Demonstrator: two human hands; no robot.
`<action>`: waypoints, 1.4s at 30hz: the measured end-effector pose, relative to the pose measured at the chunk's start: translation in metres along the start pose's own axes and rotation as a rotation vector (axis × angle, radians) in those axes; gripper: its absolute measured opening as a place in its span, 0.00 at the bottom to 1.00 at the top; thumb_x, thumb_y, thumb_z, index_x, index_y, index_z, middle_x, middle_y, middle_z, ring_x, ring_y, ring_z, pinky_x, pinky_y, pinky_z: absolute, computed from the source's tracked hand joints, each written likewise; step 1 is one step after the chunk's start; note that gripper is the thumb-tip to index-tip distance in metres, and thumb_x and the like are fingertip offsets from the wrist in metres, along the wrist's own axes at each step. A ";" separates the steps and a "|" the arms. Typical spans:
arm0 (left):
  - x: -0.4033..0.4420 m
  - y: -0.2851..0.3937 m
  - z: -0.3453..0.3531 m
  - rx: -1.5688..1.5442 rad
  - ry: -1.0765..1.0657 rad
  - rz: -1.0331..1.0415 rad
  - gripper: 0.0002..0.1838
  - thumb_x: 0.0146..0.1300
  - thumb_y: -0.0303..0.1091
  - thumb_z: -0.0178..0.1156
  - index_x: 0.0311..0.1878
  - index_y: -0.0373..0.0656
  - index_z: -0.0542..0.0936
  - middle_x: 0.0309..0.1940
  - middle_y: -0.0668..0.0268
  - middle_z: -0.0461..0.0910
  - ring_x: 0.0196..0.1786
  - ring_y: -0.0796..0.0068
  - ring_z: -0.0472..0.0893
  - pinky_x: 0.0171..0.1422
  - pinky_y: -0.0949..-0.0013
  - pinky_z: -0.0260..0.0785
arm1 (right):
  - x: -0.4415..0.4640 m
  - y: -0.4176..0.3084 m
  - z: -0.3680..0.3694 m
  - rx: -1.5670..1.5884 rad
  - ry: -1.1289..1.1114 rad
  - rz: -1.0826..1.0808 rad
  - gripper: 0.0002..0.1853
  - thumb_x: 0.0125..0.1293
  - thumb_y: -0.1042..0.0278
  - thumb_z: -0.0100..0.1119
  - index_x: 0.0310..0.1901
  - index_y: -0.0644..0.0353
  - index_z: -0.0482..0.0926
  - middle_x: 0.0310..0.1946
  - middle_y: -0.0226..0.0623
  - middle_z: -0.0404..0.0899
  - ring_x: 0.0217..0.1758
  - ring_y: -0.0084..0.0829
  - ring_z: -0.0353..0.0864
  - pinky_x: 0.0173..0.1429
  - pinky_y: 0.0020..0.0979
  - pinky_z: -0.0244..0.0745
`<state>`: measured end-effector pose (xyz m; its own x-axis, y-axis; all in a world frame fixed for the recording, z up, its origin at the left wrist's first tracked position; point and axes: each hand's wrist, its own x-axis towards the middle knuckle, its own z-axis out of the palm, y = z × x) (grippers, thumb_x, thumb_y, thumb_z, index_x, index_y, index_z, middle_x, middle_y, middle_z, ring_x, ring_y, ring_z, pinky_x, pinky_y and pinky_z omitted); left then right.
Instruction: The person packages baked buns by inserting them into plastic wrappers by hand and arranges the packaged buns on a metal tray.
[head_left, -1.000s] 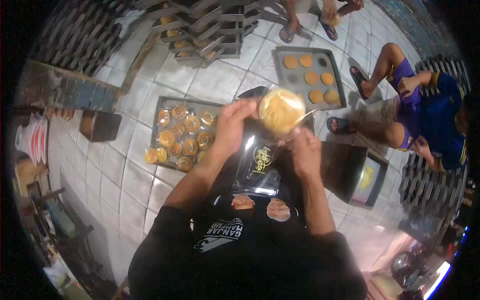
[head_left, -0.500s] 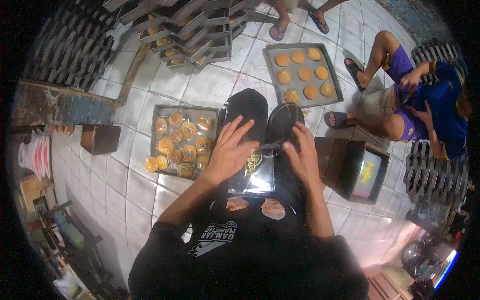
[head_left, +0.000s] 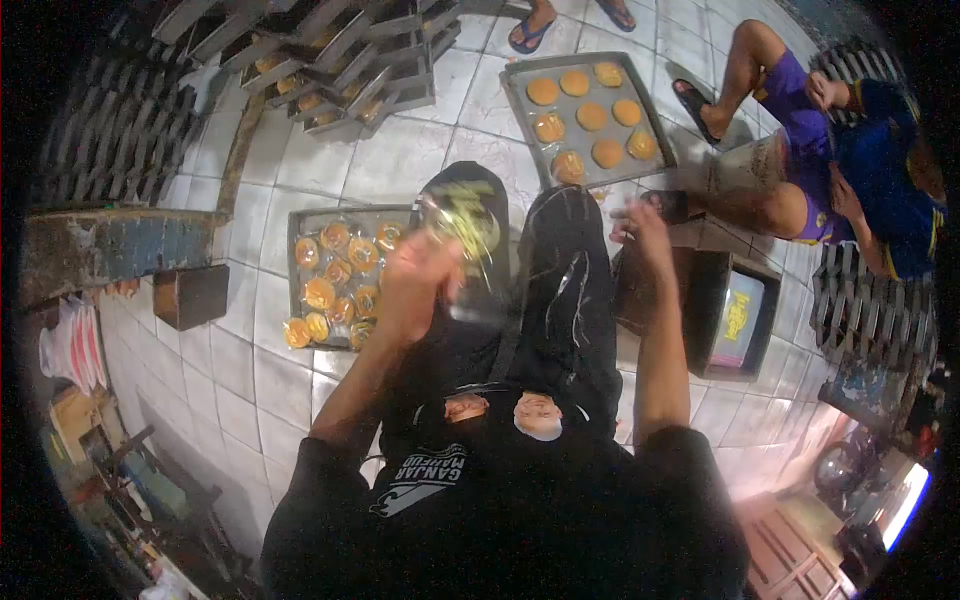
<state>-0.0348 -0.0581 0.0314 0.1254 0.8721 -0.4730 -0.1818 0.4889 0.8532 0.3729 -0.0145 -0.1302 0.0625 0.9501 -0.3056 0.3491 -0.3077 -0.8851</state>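
Observation:
My left hand (head_left: 425,280) is closed on a clear plastic bag (head_left: 465,225) with yellow-green print, blurred by motion above my left knee. My right hand (head_left: 640,228) is raised beyond my right knee, its fingers partly bent and smeared, so whether it holds anything is unclear. Wrapped buns (head_left: 337,270) fill a metal tray (head_left: 298,237) on the floor to the left. Another tray (head_left: 517,98) ahead carries several round buns (head_left: 591,116), some under shiny film. At the right, a dark box (head_left: 698,335) holds printed bags (head_left: 739,315).
Stacked metal trays (head_left: 375,60) stand at the upper left. A co-worker (head_left: 870,150) in purple shorts sits at the right beside a pale bucket (head_left: 745,165). Another person's feet (head_left: 533,28) show at the top. A brown box (head_left: 190,296) is at the left.
The bag left my lap and is now in my left hand. My right hand moved outward and up. The bun held a second ago is out of my hands. The view has shifted.

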 end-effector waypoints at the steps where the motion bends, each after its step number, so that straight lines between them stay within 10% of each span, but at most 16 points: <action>1: 0.010 0.001 0.003 -0.103 0.151 0.084 0.09 0.75 0.35 0.58 0.46 0.39 0.81 0.31 0.65 0.84 0.29 0.81 0.80 0.34 0.76 0.72 | 0.027 0.087 0.000 -0.820 0.092 0.058 0.21 0.72 0.54 0.58 0.56 0.62 0.80 0.42 0.45 0.84 0.44 0.31 0.84 0.47 0.34 0.78; 4: 0.025 0.011 0.010 -0.160 0.255 0.214 0.10 0.76 0.35 0.57 0.46 0.37 0.80 0.28 0.65 0.83 0.28 0.80 0.79 0.32 0.75 0.70 | 0.012 0.162 0.002 -0.840 -0.399 0.276 0.20 0.71 0.56 0.59 0.53 0.64 0.82 0.41 0.48 0.85 0.43 0.37 0.86 0.48 0.38 0.79; 8: 0.048 0.010 0.014 0.171 0.438 0.032 0.16 0.76 0.42 0.55 0.43 0.35 0.78 0.31 0.66 0.78 0.31 0.77 0.73 0.36 0.72 0.67 | 0.080 0.183 0.023 -0.750 -0.526 0.113 0.18 0.69 0.58 0.61 0.48 0.67 0.85 0.41 0.52 0.87 0.42 0.45 0.88 0.49 0.44 0.81; 12: 0.059 0.001 0.001 0.684 0.471 0.208 0.18 0.76 0.44 0.55 0.43 0.34 0.78 0.35 0.63 0.81 0.35 0.77 0.75 0.36 0.72 0.67 | 0.210 0.164 0.054 -0.428 -0.446 0.309 0.21 0.70 0.54 0.63 0.50 0.67 0.85 0.41 0.50 0.89 0.44 0.42 0.88 0.52 0.45 0.81; 16: 0.045 -0.017 -0.018 0.332 0.540 0.195 0.18 0.75 0.37 0.57 0.53 0.28 0.76 0.41 0.55 0.84 0.39 0.66 0.84 0.41 0.66 0.77 | 0.348 0.174 0.087 -0.530 -0.293 -0.074 0.21 0.74 0.53 0.59 0.51 0.65 0.85 0.41 0.40 0.89 0.40 0.31 0.85 0.48 0.37 0.81; 19: 0.040 -0.004 -0.029 0.299 0.540 0.119 0.20 0.76 0.39 0.56 0.54 0.27 0.76 0.43 0.52 0.84 0.43 0.61 0.86 0.47 0.61 0.81 | 0.449 0.189 0.118 -0.181 -0.125 0.057 0.25 0.73 0.48 0.60 0.51 0.66 0.84 0.41 0.44 0.88 0.43 0.32 0.86 0.51 0.37 0.80; 22: 0.016 -0.026 -0.054 0.320 0.609 0.208 0.19 0.76 0.39 0.57 0.56 0.29 0.74 0.39 0.54 0.83 0.40 0.66 0.84 0.44 0.65 0.80 | 0.473 0.127 0.132 -0.252 0.000 0.030 0.29 0.72 0.45 0.58 0.52 0.70 0.83 0.45 0.52 0.88 0.51 0.41 0.88 0.57 0.41 0.79; 25: 0.002 -0.035 -0.068 -0.580 0.392 0.274 0.12 0.75 0.30 0.57 0.52 0.30 0.76 0.48 0.45 0.82 0.44 0.57 0.86 0.42 0.59 0.84 | 0.506 0.131 0.144 -0.350 0.096 -0.079 0.30 0.69 0.43 0.61 0.52 0.68 0.84 0.43 0.54 0.88 0.51 0.45 0.88 0.58 0.41 0.79; 27: -0.047 -0.053 -0.095 0.107 0.558 0.099 0.10 0.74 0.31 0.59 0.48 0.32 0.77 0.46 0.46 0.82 0.42 0.58 0.86 0.38 0.64 0.84 | 0.523 0.140 0.152 -0.249 0.119 0.047 0.32 0.64 0.40 0.68 0.47 0.69 0.83 0.40 0.49 0.88 0.45 0.39 0.88 0.52 0.38 0.79; 31: -0.037 -0.019 -0.086 0.286 0.631 -0.212 0.13 0.72 0.36 0.62 0.43 0.32 0.78 0.36 0.51 0.83 0.36 0.66 0.85 0.36 0.70 0.80 | 0.524 0.122 0.181 -0.293 0.273 0.192 0.34 0.59 0.39 0.72 0.48 0.69 0.83 0.43 0.53 0.88 0.48 0.45 0.88 0.53 0.42 0.79; 37: 0.061 -0.004 -0.024 0.196 0.724 0.158 0.14 0.72 0.36 0.62 0.44 0.30 0.78 0.33 0.53 0.83 0.34 0.68 0.84 0.35 0.71 0.78 | 0.520 0.115 0.217 -0.272 0.231 -0.083 0.40 0.53 0.48 0.77 0.61 0.65 0.72 0.54 0.61 0.82 0.62 0.60 0.78 0.65 0.50 0.74; 42: 0.081 0.005 0.003 0.172 0.718 0.217 0.15 0.73 0.37 0.61 0.49 0.33 0.77 0.37 0.59 0.83 0.34 0.72 0.82 0.35 0.71 0.75 | 0.449 0.052 0.185 -0.082 0.225 -0.029 0.36 0.58 0.51 0.75 0.61 0.64 0.72 0.56 0.53 0.82 0.61 0.49 0.80 0.62 0.45 0.76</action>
<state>-0.0223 0.0147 -0.0015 -0.5704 0.7765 -0.2677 0.0313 0.3463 0.9376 0.2465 0.3866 -0.3780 0.2555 0.9486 -0.1867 0.4277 -0.2841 -0.8581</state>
